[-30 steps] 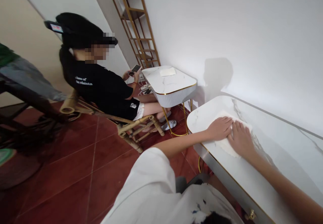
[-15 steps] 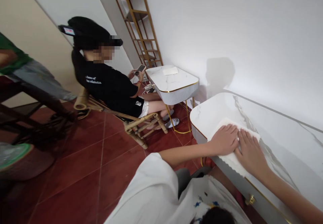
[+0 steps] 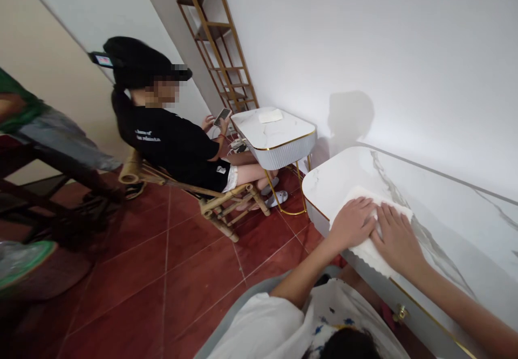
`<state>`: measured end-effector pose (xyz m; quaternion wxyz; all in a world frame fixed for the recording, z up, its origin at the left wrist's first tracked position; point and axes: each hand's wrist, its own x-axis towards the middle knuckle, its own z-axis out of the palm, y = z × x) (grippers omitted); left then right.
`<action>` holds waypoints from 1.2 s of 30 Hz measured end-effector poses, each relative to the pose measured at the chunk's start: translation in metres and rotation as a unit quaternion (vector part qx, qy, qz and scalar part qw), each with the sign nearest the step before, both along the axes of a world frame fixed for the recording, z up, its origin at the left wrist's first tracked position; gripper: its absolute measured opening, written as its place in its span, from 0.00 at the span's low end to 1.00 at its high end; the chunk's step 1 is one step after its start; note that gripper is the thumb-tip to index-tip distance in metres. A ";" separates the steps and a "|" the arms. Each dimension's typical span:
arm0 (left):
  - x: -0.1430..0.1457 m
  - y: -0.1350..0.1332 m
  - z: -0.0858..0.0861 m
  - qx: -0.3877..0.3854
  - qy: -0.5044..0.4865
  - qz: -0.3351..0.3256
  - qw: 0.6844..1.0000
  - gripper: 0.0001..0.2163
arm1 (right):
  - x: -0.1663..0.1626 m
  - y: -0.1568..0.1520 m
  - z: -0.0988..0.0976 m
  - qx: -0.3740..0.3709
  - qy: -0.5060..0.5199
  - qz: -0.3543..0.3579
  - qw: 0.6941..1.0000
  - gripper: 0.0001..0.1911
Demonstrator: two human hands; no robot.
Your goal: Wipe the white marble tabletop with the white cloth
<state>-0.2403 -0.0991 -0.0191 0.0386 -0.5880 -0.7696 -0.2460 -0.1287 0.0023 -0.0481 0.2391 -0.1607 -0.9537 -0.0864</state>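
Observation:
A white cloth (image 3: 374, 261) with a scalloped edge lies spread on the white marble-patterned top of a long cabinet (image 3: 449, 208). Flat on the cloth rests my left hand (image 3: 353, 222), its fingers stretched out toward the wall. Beside it, my right hand (image 3: 399, 239) also presses down flat, fingers extended, its thumb close to the left fingertips. Neither hand grasps the cloth; both lie on top of it. Part of the cloth is hidden under them, and one edge hangs over the cabinet's front.
A person in black (image 3: 170, 137) sits on a bamboo chair (image 3: 218, 208), holding a phone (image 3: 222, 117). A small marble-topped side table (image 3: 279, 132) carries a folded white cloth (image 3: 270, 115). Brass drawer knob (image 3: 401, 313) sticks out in front. Gold-framed shelf (image 3: 218, 35) stands behind; another person's leg (image 3: 68, 132) is left.
My left elbow has come in closer to my body, so the forearm is steeper. Both hands stay flat on the cloth. The view has shifted slightly.

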 end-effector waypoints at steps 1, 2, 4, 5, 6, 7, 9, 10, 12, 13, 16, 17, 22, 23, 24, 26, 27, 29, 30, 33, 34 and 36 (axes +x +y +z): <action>0.001 0.000 0.000 0.006 -0.004 0.004 1.000 0.20 | 0.000 0.000 0.000 0.003 0.000 0.000 1.000 0.27; 0.002 0.000 0.000 0.009 -0.006 0.007 1.000 0.20 | 0.000 0.000 0.001 0.005 0.000 0.000 1.000 0.27; 0.003 -0.001 0.000 0.011 -0.009 0.009 1.000 0.20 | 0.001 0.000 0.001 0.007 -0.002 0.001 1.000 0.27; 0.003 -0.001 0.000 0.010 -0.009 0.009 1.000 0.20 | 0.001 -0.001 0.001 0.007 -0.002 0.002 1.000 0.27; 0.003 -0.001 0.000 0.011 -0.009 0.009 1.000 0.20 | 0.001 -0.001 0.001 0.006 -0.002 0.002 1.000 0.27; 0.003 -0.001 0.000 0.012 -0.009 0.009 1.000 0.20 | 0.001 -0.001 0.001 0.005 -0.002 0.002 1.000 0.27; 0.002 -0.001 -0.001 0.015 -0.007 0.009 1.000 0.20 | 0.001 -0.001 0.001 0.004 -0.003 0.002 1.000 0.27; 0.002 -0.001 -0.001 0.017 -0.007 0.009 1.000 0.20 | 0.001 -0.002 0.002 0.005 -0.004 0.002 1.000 0.27; 0.001 0.000 -0.002 0.020 -0.007 0.008 1.000 0.20 | 0.001 -0.002 0.002 0.007 -0.007 0.001 1.000 0.28; 0.001 0.000 -0.003 0.022 -0.007 0.007 1.000 0.20 | 0.001 -0.002 0.003 0.007 -0.008 0.000 1.000 0.28; 0.001 -0.001 -0.003 0.022 -0.009 0.006 1.000 0.20 | 0.001 -0.002 0.003 0.003 -0.010 -0.003 1.000 0.28; 0.001 -0.001 -0.003 0.022 -0.010 0.007 1.000 0.20 | 0.001 -0.002 0.002 0.001 -0.010 -0.003 1.000 0.28; 0.002 -0.001 -0.003 0.021 -0.011 0.008 1.000 0.20 | 0.000 -0.005 0.001 -0.005 -0.014 -0.009 1.000 0.27; 0.000 0.000 -0.003 0.018 -0.011 0.003 1.000 0.20 | -0.001 -0.007 0.002 -0.005 -0.020 -0.015 1.000 0.27; -0.004 0.000 -0.002 0.013 -0.013 -0.005 1.000 0.20 | -0.004 -0.009 0.004 -0.006 -0.028 -0.023 0.999 0.27; -0.016 -0.001 -0.001 0.001 -0.019 -0.024 1.000 0.20 | -0.013 -0.016 0.009 -0.012 -0.046 -0.040 0.998 0.27; -0.025 -0.001 0.000 -0.004 -0.022 -0.032 0.999 0.20 | -0.020 -0.019 0.012 -0.017 -0.057 -0.045 0.997 0.28; -0.045 -0.004 0.000 -0.007 -0.024 -0.044 0.999 0.20 | -0.038 -0.026 0.021 -0.036 -0.082 -0.050 0.995 0.28; -0.056 -0.006 0.000 -0.005 -0.024 -0.048 0.999 0.20 | -0.049 -0.029 0.025 -0.052 -0.098 -0.052 0.993 0.28; -0.090 -0.011 -0.001 0.015 -0.028 -0.052 0.998 0.19 | -0.086 -0.037 0.039 -0.113 -0.142 -0.056 0.982 0.29; -0.102 -0.012 -0.002 0.024 -0.032 -0.051 0.998 0.19 | -0.099 -0.038 0.042 -0.131 -0.150 -0.057 0.978 0.29; -0.124 -0.012 -0.003 0.039 -0.041 -0.044 0.997 0.19 | -0.123 -0.040 0.046 -0.152 -0.148 -0.057 0.976 0.29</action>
